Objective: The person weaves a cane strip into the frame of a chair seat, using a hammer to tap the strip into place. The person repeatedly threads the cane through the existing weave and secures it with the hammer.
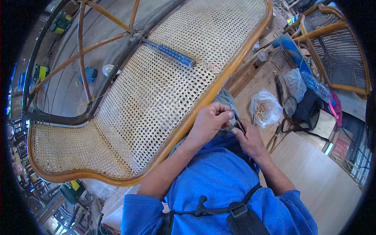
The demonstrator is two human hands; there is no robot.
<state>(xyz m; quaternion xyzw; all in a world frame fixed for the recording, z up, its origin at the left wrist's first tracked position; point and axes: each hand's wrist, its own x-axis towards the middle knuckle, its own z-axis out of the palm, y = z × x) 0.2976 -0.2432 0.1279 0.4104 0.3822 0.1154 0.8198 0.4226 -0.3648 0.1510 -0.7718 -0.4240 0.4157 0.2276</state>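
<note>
Cane strand (236, 122), thin and partly hidden, sat pinched between both hands beside the woven chair's rim (203, 102). Left hand (207, 124) curled closed on it; right hand (247, 138) gripped it from below with closed fingers.

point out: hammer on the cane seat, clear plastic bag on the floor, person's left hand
hammer (169, 52), head view, on the middle of its blue grip
clear plastic bag (265, 109), head view, on the bulging middle of the bag
left hand (209, 123), head view, on the back of the hand
</note>
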